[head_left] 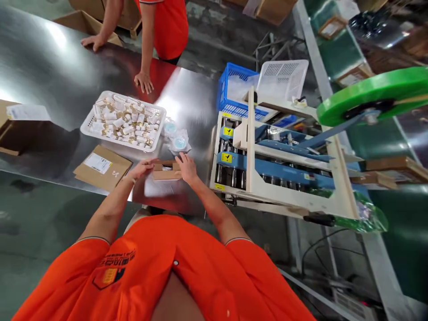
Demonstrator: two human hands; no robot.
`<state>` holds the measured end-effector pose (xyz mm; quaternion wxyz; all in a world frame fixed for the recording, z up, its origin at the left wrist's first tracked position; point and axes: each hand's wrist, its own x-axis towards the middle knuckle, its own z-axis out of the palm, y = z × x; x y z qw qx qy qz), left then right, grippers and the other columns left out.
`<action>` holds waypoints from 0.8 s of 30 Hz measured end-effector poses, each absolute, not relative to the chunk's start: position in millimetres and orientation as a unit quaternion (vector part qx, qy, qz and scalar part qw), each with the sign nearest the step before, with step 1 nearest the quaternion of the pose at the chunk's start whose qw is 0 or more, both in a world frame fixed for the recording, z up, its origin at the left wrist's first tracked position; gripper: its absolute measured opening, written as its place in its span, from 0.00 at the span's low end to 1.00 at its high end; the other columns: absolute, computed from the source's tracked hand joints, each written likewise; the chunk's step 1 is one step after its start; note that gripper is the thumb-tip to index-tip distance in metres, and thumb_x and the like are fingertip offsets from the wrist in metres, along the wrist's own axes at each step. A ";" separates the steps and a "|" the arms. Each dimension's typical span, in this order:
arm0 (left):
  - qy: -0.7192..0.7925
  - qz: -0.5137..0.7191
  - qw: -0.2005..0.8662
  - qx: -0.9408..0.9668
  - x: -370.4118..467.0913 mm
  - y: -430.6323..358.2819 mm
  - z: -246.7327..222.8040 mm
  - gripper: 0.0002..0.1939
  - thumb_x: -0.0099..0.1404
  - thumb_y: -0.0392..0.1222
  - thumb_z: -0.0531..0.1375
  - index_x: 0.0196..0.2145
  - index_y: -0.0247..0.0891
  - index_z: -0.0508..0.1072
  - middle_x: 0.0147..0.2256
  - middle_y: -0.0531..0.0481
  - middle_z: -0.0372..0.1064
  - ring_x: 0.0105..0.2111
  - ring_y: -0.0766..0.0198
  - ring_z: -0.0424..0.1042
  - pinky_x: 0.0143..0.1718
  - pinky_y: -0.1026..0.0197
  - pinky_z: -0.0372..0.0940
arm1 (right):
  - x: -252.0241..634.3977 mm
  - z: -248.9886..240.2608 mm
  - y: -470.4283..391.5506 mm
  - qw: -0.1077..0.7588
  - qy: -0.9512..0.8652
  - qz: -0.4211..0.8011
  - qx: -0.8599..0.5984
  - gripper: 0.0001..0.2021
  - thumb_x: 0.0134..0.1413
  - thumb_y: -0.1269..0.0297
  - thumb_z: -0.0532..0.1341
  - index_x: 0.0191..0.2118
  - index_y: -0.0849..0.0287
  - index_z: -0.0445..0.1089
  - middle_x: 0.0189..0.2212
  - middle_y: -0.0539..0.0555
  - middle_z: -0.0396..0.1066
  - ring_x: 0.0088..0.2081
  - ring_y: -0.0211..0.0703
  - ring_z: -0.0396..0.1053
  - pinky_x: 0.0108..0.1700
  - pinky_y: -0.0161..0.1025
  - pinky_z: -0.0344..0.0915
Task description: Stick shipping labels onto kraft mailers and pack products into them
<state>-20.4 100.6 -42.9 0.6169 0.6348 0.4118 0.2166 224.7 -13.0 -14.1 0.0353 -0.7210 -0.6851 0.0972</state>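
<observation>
Metal table (197,100): carton (167,174), mouth upward, long axis sideways, in left hand (142,169) and right hand (187,169).

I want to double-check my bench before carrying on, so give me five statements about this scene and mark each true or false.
1. My left hand and right hand are at opposite ends of a small open brown cardboard box. True.
2. The white rectangular plastic tray is empty. False: it holds many small white pieces.
3. The flat brown cardboard with a white label lies right of the box. False: it lies to the left.
4. Two round pale-blue items in clear wrapping lie beyond the box. True.
5. The other person's hands are off the shiny metal table. False: both rest on it.
</observation>
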 end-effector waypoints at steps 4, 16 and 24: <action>0.423 0.092 0.434 0.790 -18.8 82.4 -26.0 0.44 0.73 0.63 0.64 0.75 0.28 0.69 0.73 0.25 0.67 0.78 0.32 0.57 0.75 0.33 0.55 | 225.1 -23.6 -32.5 0.014 -0.710 0.135 -0.691 0.27 0.76 0.65 0.64 0.76 0.53 0.71 0.79 0.64 0.63 0.79 0.67 0.56 0.70 0.59 0.68; 0.379 0.063 0.234 0.893 165.5 56.5 -40.6 0.56 0.65 0.52 0.72 0.76 0.12 0.55 0.68 0.07 0.61 0.66 0.17 0.62 0.68 0.27 0.57 | 280.8 -118.7 -110.7 0.094 -0.385 0.193 -0.898 0.18 0.78 0.64 0.60 0.66 0.66 0.75 0.57 0.70 0.76 0.56 0.58 0.75 0.59 0.48 0.72; 0.297 0.145 0.295 0.896 354.6 154.0 -52.0 0.53 0.61 0.48 0.78 0.72 0.14 0.62 0.67 0.10 0.62 0.70 0.19 0.59 0.72 0.28 0.55 | 277.8 -154.3 -125.5 0.098 -0.437 0.193 -0.873 0.21 0.80 0.63 0.56 0.68 0.63 0.74 0.57 0.72 0.77 0.57 0.62 0.75 0.58 0.53 0.73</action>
